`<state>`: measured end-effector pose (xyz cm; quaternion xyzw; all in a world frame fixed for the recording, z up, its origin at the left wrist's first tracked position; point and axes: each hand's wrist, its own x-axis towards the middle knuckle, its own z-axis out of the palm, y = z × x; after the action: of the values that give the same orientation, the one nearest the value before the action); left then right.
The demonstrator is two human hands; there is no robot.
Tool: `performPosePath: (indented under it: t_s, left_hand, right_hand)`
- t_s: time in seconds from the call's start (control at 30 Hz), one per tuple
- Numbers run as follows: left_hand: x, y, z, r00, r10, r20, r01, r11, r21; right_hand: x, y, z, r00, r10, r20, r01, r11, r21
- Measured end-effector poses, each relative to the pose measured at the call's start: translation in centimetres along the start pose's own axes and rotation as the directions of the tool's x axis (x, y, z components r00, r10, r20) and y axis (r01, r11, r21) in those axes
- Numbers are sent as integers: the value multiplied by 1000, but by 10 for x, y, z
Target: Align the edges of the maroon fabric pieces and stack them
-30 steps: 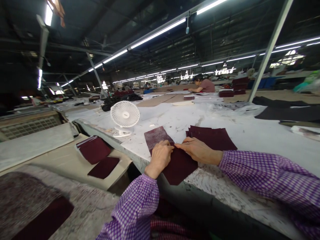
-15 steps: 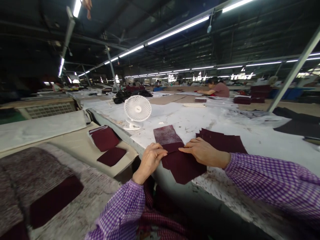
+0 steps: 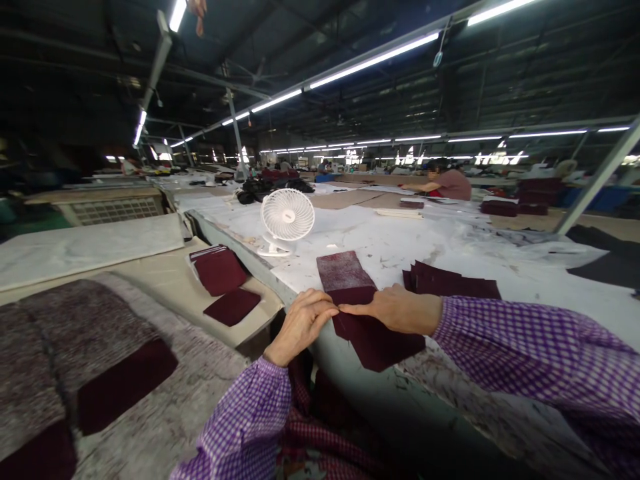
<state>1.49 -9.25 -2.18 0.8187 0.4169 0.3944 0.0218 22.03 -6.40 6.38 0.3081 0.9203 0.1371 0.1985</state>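
A maroon fabric piece hangs partly over the front edge of the white-covered table, with a fold across it. Beyond the fold lies a panel with a speckled greyish-maroon face. My left hand pinches the left end of the fold between thumb and fingertips. Lying over the fabric is my right hand, its index finger stretched left along the fold, the tip close to my left thumb. Its other fingers are partly hidden. Just behind my right hand sits a fanned stack of maroon pieces.
A small white fan stands on the table. To the left, a lower beige surface carries maroon pieces. Nearer lies speckled cloth with a maroon panel. A co-worker sits far back.
My right index finger has slid left along the fold to near my left thumb. My left hand keeps its pinch. The whole view has shifted slightly.
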Motion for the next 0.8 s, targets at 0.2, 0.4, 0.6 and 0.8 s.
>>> performPosePath:
  t_s: [0.2,0.4,0.6,0.8]
  left_hand:
    - [-2,7,-6,998,-58,27,58,998,2]
    - [-4,7,-2,997,-40,62,35,996,87]
    - [-6,9,-4,998,-55,39,53,997,62]
    - [-7,19,-5,993,-1,118,-21,983,183]
  right_hand:
    - [-1,19,15,985,109,-137,-90,986,138]
    - [8,40,15,985,115,-126,-30,843,537]
    - [-12,56,14,976,72,-206,110,652,750]
    - [-3,59,32,954,94,-284,131,721,680]
